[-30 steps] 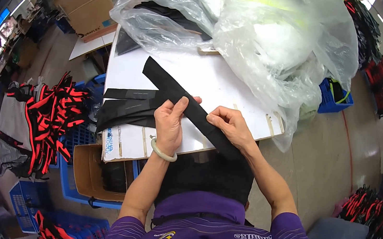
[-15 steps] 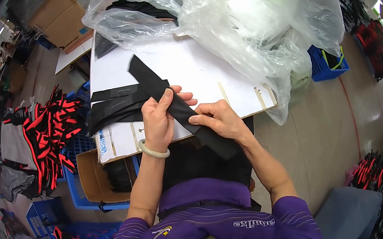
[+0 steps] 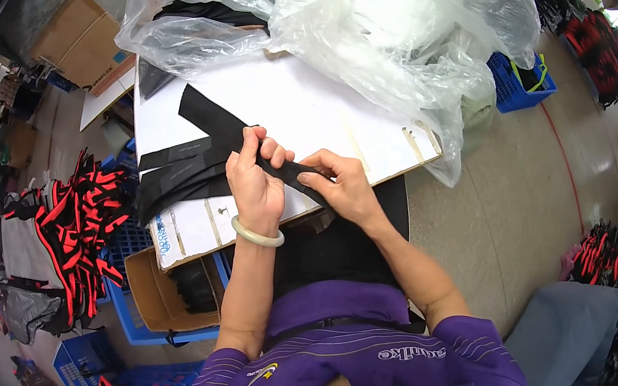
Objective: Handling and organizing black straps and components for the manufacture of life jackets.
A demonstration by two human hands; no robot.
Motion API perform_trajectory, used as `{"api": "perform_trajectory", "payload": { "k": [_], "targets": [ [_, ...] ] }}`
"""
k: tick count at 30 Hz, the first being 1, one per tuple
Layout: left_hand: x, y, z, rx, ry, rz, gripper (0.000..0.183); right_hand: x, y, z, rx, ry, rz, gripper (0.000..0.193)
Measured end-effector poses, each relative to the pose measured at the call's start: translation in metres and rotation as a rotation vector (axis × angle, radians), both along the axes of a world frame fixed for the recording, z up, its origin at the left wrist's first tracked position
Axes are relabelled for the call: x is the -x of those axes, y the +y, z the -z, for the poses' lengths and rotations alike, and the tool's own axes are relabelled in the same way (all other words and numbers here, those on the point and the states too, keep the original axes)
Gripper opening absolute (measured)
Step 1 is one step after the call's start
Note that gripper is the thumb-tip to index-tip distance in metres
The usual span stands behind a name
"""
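Stretched between my hands is a black fabric strip, its free end sticking out to the upper left over the table. My left hand, with a pale bangle at the wrist, has its fingers curled round the strip. Just to the right, my right hand pinches the same strip between thumb and fingers. Below the strip's far end, a pile of black fabric pieces lies on the white tabletop at its left edge. The strip's near end is partly hidden by my right hand.
Large clear plastic bags cover the table's far side, one with black material inside. Under the near edge, a cardboard box sits in a blue crate. Red-and-black pieces are heaped at left. A blue basket stands on the floor at right.
My left fingers have curled closed round the strip, where they were more extended before. The strip's near end has folded or drawn in toward my right hand. The view has shifted slightly.
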State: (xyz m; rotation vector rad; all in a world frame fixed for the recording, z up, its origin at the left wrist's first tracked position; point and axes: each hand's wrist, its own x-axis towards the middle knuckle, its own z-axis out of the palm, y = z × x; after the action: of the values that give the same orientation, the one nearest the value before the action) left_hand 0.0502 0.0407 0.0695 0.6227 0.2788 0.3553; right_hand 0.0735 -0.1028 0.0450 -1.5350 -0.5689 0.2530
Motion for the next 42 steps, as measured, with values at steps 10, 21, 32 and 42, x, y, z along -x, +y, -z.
{"api": "perform_trajectory", "payload": {
  "k": [10, 21, 32, 42],
  "targets": [
    [-0.006, -0.007, -0.003, 0.155, -0.141, 0.096, 0.032, -0.007, -0.007, -0.007, 0.189, -0.553, 0.302, 0.039],
    [-0.020, -0.022, 0.046, -0.090, 0.080, -0.032, 0.041, -0.098, -0.053, -0.024, 0.203, -0.388, 0.382, 0.019],
    [-0.024, -0.044, 0.076, -0.464, 0.128, -0.084, 0.032, -0.314, -0.029, 0.022, 0.803, -0.549, 0.785, 0.011],
    [-0.029, -0.042, 0.040, -0.215, 0.129, -0.057, 0.018, -0.139, -0.044, -0.042, 0.279, -0.978, 0.401, 0.011]
  ]
}}
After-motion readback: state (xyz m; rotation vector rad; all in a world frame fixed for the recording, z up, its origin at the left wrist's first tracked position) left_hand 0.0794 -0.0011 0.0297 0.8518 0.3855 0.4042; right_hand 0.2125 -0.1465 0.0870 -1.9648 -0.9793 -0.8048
